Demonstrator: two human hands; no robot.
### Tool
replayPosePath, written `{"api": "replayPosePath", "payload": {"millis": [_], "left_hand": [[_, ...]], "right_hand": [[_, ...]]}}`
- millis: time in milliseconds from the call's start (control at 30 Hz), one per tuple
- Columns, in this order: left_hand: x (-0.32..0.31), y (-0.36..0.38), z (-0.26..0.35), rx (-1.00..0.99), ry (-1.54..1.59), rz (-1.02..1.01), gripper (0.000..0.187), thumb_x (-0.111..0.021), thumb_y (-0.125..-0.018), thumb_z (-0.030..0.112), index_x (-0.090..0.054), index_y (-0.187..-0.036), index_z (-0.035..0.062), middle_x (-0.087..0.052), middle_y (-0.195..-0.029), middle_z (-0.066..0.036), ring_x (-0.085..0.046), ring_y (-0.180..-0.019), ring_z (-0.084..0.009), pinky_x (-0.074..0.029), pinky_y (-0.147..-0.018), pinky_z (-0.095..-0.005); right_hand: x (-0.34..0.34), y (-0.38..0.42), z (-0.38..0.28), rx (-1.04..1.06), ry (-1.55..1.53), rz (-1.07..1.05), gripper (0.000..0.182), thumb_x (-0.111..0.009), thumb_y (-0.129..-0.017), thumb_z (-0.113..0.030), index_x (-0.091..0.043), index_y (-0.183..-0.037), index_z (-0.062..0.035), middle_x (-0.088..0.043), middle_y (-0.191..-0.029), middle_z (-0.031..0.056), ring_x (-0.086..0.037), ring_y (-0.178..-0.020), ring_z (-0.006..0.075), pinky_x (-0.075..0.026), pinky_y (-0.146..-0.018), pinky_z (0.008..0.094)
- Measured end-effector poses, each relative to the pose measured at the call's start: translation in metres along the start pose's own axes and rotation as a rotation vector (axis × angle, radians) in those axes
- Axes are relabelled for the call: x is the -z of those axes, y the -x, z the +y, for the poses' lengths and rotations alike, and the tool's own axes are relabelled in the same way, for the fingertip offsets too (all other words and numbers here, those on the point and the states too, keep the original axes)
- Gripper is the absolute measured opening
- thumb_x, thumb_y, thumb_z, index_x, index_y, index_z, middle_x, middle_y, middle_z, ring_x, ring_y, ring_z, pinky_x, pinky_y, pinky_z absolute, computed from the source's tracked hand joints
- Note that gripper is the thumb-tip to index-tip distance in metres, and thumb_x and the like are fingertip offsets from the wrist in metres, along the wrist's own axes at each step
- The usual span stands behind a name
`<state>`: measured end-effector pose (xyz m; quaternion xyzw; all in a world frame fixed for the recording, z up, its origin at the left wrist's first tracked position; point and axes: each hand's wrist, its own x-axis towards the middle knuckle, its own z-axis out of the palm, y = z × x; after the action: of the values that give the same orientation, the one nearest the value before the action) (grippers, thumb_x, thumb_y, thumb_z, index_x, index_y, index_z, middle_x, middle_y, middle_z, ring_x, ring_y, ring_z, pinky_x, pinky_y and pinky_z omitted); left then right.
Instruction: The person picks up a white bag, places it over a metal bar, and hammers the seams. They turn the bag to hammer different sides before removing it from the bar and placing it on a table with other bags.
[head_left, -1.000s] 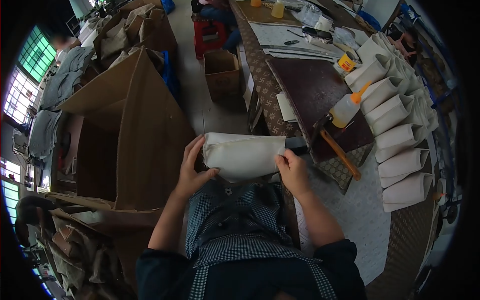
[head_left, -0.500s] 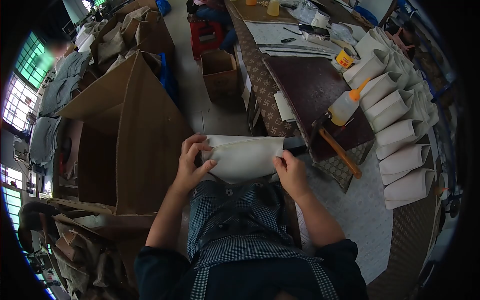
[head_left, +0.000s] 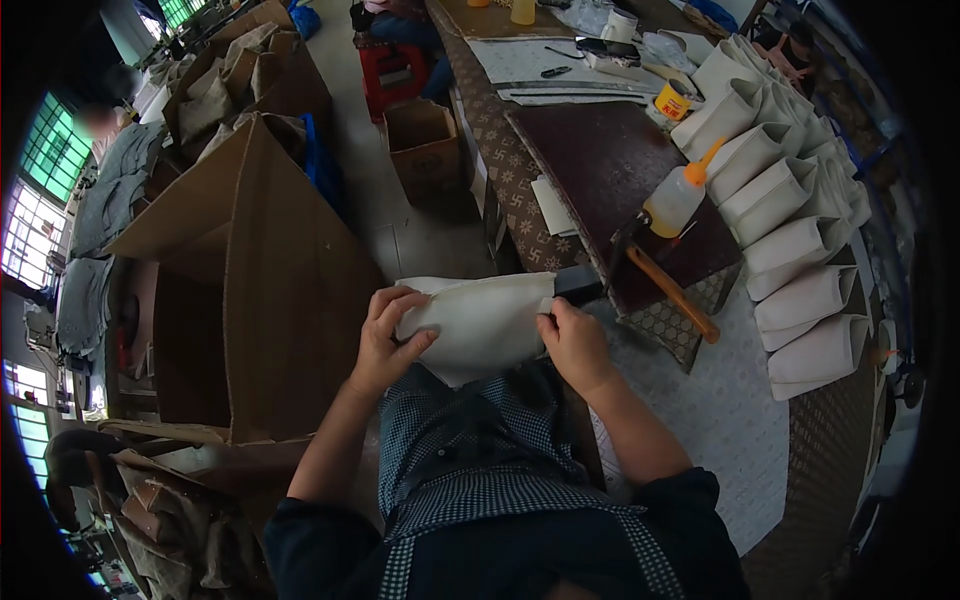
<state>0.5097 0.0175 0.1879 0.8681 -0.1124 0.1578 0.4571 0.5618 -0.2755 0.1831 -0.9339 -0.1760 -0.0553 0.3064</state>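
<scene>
A white leather-like sleeve with a stitched seam along its upper side lies in front of my lap, around a dark bar that juts from the table side. My left hand grips the sleeve's left end, thumb on the front face and fingers over the upper edge. At the other end, my right hand pinches the sleeve's right edge between thumb and finger, where a small pale flap shows. The rest of the bar is hidden inside the sleeve.
On a dark board at the right lie a hammer and a glue bottle with an orange nozzle. Several similar white sleeves stand in rows beyond. A large cardboard box is on my left; a red stool stands ahead.
The sleeve's seam has shifted upward from the front face to the top edge. My right hand's pinch now shows a small flap. The whole view has shifted slightly.
</scene>
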Motion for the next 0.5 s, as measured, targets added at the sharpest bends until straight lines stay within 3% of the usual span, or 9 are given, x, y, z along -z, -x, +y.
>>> {"api": "replayPosePath", "payload": {"millis": [167,500], "left_hand": [[-0.007,-0.005,0.000,0.058,0.042,0.020,0.045,-0.083,-0.079,0.028,-0.066,-0.116,0.0088,-0.052,-0.122,-0.013,-0.056,-0.112,-0.0294,-0.054,-0.090,-0.0419],[-0.025,-0.007,0.005,0.176,0.181,0.106,0.043,-0.083,-0.081,0.037,-0.064,-0.110,0.0126,-0.037,-0.146,-0.016,-0.046,-0.130,-0.0390,-0.051,-0.101,-0.0523]], "right_hand": [[0.001,-0.001,0.000,-0.014,0.012,-0.004,0.022,-0.068,-0.090,-0.020,-0.057,-0.086,-0.0019,-0.069,-0.079,0.0204,-0.069,-0.073,0.0396,-0.055,-0.064,0.0486],[-0.003,-0.001,0.000,-0.023,0.004,0.031,0.020,-0.066,-0.091,-0.019,-0.057,-0.087,-0.0014,-0.069,-0.081,0.0205,-0.068,-0.075,0.0409,-0.055,-0.066,0.0502]]}}
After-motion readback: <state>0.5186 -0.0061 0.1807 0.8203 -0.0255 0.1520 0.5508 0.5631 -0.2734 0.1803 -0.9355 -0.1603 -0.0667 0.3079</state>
